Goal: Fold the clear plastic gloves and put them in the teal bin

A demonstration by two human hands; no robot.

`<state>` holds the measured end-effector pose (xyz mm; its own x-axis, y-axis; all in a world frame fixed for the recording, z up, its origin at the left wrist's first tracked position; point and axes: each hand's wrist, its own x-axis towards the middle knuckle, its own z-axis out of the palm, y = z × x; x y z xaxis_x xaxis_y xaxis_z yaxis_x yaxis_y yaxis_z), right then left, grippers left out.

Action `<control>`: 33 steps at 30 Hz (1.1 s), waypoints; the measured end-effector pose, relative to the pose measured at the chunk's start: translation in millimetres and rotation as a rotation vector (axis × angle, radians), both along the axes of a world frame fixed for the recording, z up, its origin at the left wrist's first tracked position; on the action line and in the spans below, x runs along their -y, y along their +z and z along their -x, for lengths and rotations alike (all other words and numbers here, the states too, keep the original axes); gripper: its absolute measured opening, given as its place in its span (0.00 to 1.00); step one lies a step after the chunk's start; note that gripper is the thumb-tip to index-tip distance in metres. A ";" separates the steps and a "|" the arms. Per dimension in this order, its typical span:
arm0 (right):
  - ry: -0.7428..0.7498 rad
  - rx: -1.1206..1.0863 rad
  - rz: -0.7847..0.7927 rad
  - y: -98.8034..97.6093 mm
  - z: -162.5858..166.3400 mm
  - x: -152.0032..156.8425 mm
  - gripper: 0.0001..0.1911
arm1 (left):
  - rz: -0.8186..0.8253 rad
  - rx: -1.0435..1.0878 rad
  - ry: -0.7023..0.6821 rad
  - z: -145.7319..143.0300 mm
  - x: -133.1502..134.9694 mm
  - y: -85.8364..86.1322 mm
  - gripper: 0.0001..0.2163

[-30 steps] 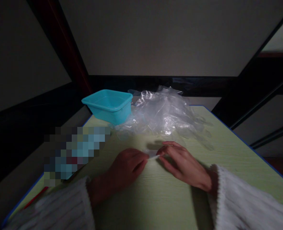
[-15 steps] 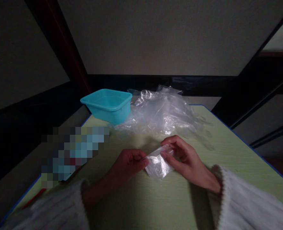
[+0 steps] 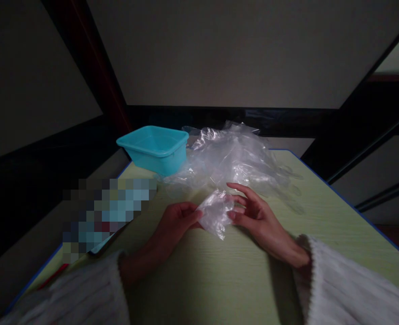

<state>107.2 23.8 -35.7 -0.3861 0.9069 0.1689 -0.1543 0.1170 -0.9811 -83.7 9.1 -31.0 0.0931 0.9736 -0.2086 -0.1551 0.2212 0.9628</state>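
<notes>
A small folded, crumpled clear plastic glove (image 3: 215, 213) is held above the table between my two hands. My left hand (image 3: 177, 225) pinches its left edge between thumb and fingers. At the right edge, the thumb of my right hand (image 3: 258, 223) presses the plastic against the fingers behind it, while the index finger is lifted away. Beyond my hands lies a loose heap of clear plastic gloves (image 3: 233, 155), with flat finger shapes showing along its right side.
A turquoise plastic basin (image 3: 172, 163) stands at the back left, against the heap. On the left of the pale green table (image 3: 202, 289) lies a blurred-out flat object (image 3: 107, 221), with a red strip (image 3: 53, 275) near it. The table has a blue edge; a wall rises behind.
The plastic has turned and bunched up, moving slightly up and left. My right index finger has lifted off it. My left hand keeps its pinch.
</notes>
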 end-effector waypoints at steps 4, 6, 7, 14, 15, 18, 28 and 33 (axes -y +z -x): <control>-0.015 -0.054 0.045 -5.5 5.2 2.3 0.31 | 0.014 0.087 0.066 -0.5 -1.9 -0.5 0.10; -0.010 -0.071 0.052 -6.1 7.5 4.9 0.32 | 0.029 0.125 0.082 -0.6 -2.5 -0.1 0.10; -0.005 -0.089 0.055 -5.8 8.6 6.6 0.32 | 0.035 0.141 0.085 -0.7 -2.6 0.5 0.10; 0.065 -0.207 0.075 -3.2 16.5 17.2 0.23 | 0.054 0.208 0.117 0.3 -3.0 3.6 0.10; 0.076 -0.207 0.082 -3.4 17.1 17.8 0.22 | 0.056 0.202 0.128 0.3 -3.0 3.2 0.11; 0.102 -0.166 0.087 -4.0 17.8 18.7 0.21 | 0.058 0.181 0.154 -0.4 -2.5 1.8 0.10; -0.022 0.051 -0.008 -2.6 19.8 23.8 0.25 | -0.015 0.072 0.092 -1.2 1.6 -2.4 0.08; -0.119 0.092 -0.021 -2.1 18.9 23.6 0.23 | -0.046 -0.024 0.027 -2.5 4.5 0.7 0.07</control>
<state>88.3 0.2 -37.8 -0.2910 0.9437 0.1572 -0.0478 0.1497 -0.9876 -81.2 4.6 -30.3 0.0622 0.9843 -0.1655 -0.1368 0.1726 0.9754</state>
